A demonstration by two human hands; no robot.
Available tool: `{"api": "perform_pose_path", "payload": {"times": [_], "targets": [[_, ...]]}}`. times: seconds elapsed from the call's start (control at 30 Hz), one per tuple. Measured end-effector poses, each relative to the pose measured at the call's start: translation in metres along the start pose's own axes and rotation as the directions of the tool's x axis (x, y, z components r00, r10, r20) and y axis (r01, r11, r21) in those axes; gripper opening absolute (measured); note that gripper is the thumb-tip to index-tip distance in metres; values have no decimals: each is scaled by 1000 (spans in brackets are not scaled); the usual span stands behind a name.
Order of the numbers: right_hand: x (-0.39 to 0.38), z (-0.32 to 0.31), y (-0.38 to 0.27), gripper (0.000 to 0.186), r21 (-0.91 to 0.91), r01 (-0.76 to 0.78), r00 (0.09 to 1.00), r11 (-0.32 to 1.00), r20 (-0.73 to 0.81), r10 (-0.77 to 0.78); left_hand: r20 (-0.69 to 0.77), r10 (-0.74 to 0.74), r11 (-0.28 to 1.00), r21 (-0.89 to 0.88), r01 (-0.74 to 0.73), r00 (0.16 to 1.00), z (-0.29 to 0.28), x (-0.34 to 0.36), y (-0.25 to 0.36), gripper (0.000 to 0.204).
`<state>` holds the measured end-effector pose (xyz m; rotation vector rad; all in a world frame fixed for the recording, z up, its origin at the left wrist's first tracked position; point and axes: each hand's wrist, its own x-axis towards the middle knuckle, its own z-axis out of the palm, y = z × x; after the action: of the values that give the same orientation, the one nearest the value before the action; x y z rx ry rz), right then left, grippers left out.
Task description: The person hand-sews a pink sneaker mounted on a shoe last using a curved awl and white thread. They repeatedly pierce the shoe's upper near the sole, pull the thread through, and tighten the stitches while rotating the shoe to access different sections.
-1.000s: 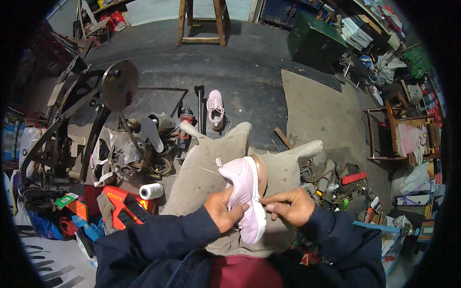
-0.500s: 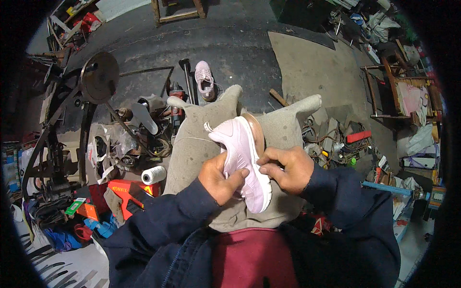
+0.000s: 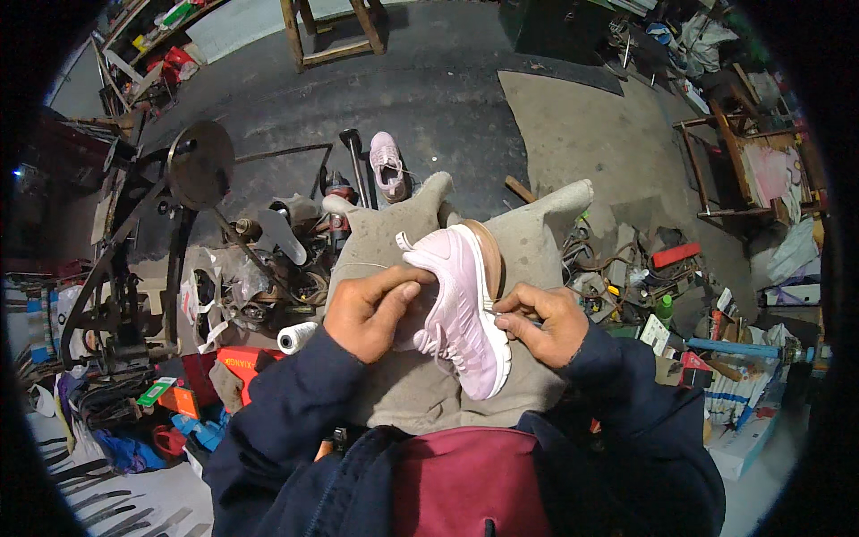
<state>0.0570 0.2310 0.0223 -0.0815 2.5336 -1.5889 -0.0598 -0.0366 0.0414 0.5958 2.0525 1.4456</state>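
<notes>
The pink sneaker [image 3: 461, 336] is tilted on its side over the grey cloth [image 3: 376, 233] on my lap, white sole toward the right. A curved tan piece [image 3: 488, 255] lies along the heel end of the sole. My left hand [image 3: 376, 313] has thumb and index finger closed at the sneaker's opening, below the heel tab. My right hand [image 3: 541, 327] pinches the sole's edge near its middle, just below the tan piece. The other pink sneaker [image 3: 386, 168] sits upright on the floor beyond my knees.
An iron machine with a round wheel [image 3: 199, 166] stands left, near a red power tool [image 3: 338, 224], a white thread spool [image 3: 295, 338] and piled supplies. A wooden stool [image 3: 331, 36] stands at the back. Loose tools and a cluttered wooden chair [image 3: 743, 161] fill the right.
My left hand has moved up along the sneaker to its opening, showing more of the laces. My right hand still grips the sole edge. The view has shifted slightly since earlier.
</notes>
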Motion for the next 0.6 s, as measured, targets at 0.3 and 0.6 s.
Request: {"api": "perform_pose_path", "payload": {"times": [0.3, 0.6], "targets": [[-8, 7, 9, 13, 36, 55, 993, 998, -105, -51, 128, 338, 735, 584, -346, 933, 1, 14, 6, 18], [9, 1, -1, 14, 132, 60, 969, 989, -245, -26, -47, 35, 812, -581, -56, 998, -21, 2, 22, 22]]}}
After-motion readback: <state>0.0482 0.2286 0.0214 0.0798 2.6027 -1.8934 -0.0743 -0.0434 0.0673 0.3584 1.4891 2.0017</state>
